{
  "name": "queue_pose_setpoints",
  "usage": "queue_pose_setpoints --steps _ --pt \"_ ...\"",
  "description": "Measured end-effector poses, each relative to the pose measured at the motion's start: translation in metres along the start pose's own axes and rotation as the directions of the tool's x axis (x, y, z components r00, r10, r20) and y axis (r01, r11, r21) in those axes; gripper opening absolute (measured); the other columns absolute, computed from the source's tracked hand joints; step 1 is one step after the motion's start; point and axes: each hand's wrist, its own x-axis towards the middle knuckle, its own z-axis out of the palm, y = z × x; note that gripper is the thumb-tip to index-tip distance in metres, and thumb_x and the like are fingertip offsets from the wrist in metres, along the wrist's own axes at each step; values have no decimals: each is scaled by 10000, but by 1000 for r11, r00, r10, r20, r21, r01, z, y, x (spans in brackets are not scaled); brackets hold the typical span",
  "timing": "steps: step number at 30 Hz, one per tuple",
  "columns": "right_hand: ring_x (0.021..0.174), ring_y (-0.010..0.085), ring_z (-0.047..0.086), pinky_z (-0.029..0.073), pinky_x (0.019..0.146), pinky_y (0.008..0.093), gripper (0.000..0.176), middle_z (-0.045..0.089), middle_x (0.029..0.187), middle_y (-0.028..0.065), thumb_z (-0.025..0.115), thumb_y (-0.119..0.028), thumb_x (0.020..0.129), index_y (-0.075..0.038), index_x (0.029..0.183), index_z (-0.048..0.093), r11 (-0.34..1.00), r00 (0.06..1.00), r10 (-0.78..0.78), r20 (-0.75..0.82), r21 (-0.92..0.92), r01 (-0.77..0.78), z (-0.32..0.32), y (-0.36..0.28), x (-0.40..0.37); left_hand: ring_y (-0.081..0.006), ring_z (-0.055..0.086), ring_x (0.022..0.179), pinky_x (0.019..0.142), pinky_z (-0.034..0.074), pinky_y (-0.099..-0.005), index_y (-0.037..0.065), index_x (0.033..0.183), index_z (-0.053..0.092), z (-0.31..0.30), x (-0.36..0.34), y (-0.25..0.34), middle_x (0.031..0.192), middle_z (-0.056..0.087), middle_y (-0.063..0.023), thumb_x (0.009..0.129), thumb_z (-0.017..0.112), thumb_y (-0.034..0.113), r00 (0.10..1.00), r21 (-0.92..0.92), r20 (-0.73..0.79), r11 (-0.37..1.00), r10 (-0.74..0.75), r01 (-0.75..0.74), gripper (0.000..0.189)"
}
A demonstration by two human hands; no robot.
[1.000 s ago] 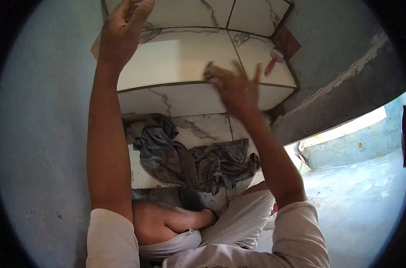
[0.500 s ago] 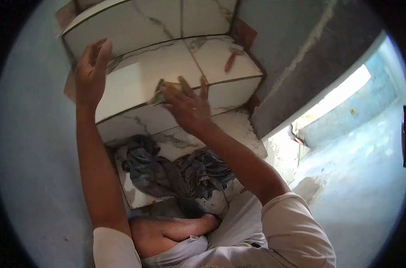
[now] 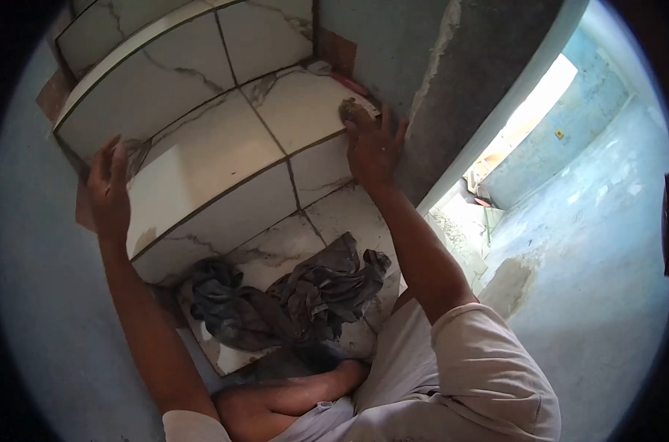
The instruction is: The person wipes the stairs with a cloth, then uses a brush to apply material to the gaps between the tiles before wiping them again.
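Rough grey plaster stairwell, steps clad in glossy marble-veined tile; landmark is the middle step (image 3: 202,158). Right hand (image 3: 375,147) at its right end by the wall (image 3: 452,88), fingers spread flat, pinning a small brownish wad (image 3: 351,110) to the tread. Looks like wiping pressure. Left hand (image 3: 110,188) open on its left end, probably bracing. Crumpled dark cloth (image 3: 290,291) lies on the step below.
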Motion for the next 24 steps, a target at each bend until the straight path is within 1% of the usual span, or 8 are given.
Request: queue_pose_setpoints --steps 2,4,5,6,8,15,18,24 --pt "1269 308 415 242 1044 568 292 534 1312 10 504 -234 929 -153 1192 601 987 998 -58 1 -150 57 -1 -9 -9 -222 508 1166 997 381 -327 -11 1266 523 -3 1 1 1235 553 -158 971 504 356 1000 19 -20 1000 6 -5 471" --pt "1242 326 426 284 1012 543 314 550 1277 39 508 -229 921 -91 1191 590 983 991 -131 -12 129 132 -8 -24 -16 -234 487 1206 1025 370 -347 -12 1275 514 -1 3 4 1260 539 -171 970 503 360 999 -40 -25 998 -48 47 482" --pt "1183 335 449 333 956 507 350 558 1226 110 527 -213 905 -31 1201 570 984 893 165 419 -132 -120 -20 -18 2 -234 487 1206 1025 370 -347 -12 1275 514 0 2 6 1260 539 -171 970 503 360 999 -43 -16 998 -42 42 482" --pt "1183 335 449 333 956 507 350 558 1226 110 527 -213 905 -31 1201 570 982 891 176 420 -133 -131 -15 -14 3 -234 483 1213 1032 368 -351 -13 1275 513 1 0 8 1266 535 -174 970 500 364 999 -31 3 999 -42 42 485" --pt "1021 314 507 387 830 497 304 564 1151 147 574 -229 864 -24 1087 603 992 986 99 -134 -60 -108 -11 -10 4 -235 479 1219 1038 366 -355 -13 1274 512 0 0 8 1271 530 -177 971 497 368 999 -20 20 999 -36 36 488" --pt "990 352 513 421 779 503 293 568 1112 182 524 -168 861 -10 1098 596 995 995 98 -36 22 -97 8 -13 0 -222 510 1179 1014 382 -356 14 1306 493 -7 1 10 1229 545 -143 976 464 412 1000 -13 0 1000 -1 1 518" --pt "966 338 518 419 758 491 276 585 1047 160 522 -163 856 -13 1074 602 950 999 48 -6 -307 -48 17 -35 1 -222 515 1167 1007 384 -357 23 1307 495 -7 6 6 1214 552 -137 977 467 400 1000 -32 -13 999 15 -16 501" --pt "920 305 529 409 753 462 269 579 1058 135 526 -157 846 -43 1076 605 992 988 128 82 -12 -127 -5 -25 6 -247 503 1187 1031 371 -355 -14 1277 507 -13 2 9 1234 539 -173 977 475 397 999 -74 -10 997 -32 31 510"
